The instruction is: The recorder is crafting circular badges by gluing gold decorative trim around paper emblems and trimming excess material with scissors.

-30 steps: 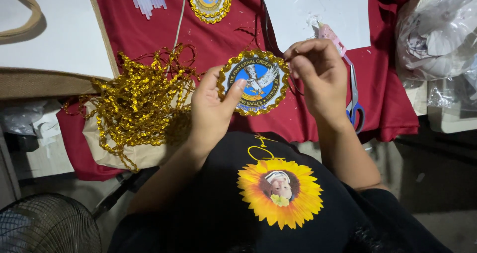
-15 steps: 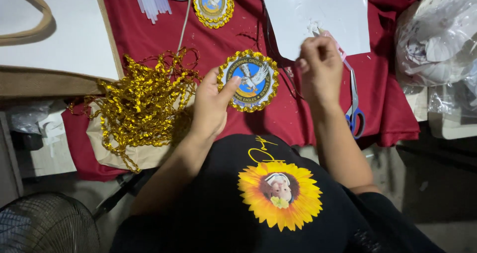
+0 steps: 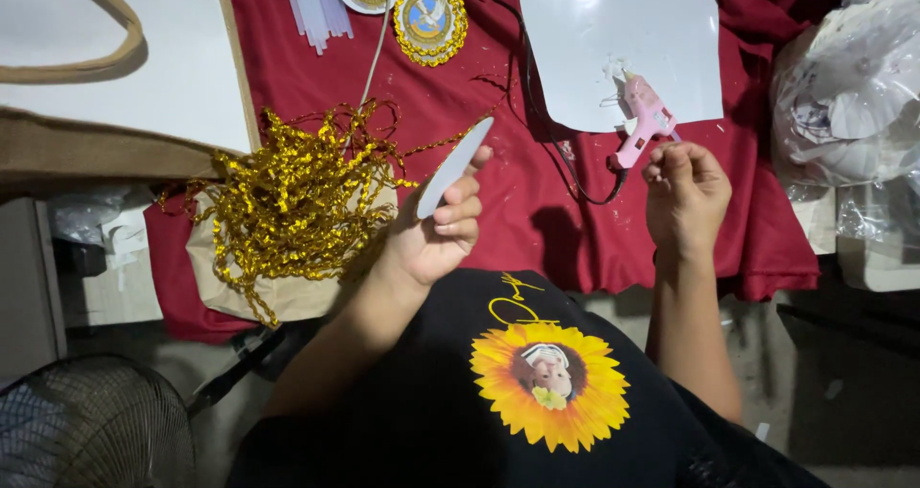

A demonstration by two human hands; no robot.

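Left hand [image 3: 436, 234] grips disc [image 3: 452, 167] edge-on above red cloth [image 3: 498, 143], beside gold trim [image 3: 287, 200]. Right hand [image 3: 685, 196] pinched closed, near glue gun [image 3: 644, 119]. Disc likely light, stiff; hold by rim.

You see glittering metallic gold trim [image 3: 287, 196] (foil-like, crinkly) on matt red cloth [image 3: 498, 114], a smooth glossy white sheet [image 3: 623, 28], and a pink plastic glue gun [image 3: 644, 119].

I see a red cloth [image 3: 460, 114] covering the table. Gold trim [image 3: 287, 196] lies just left of my left hand [image 3: 436, 229]; a pink glue gun [image 3: 644, 119] sits just beyond my right hand [image 3: 685, 196], on a white sheet [image 3: 594, 28].
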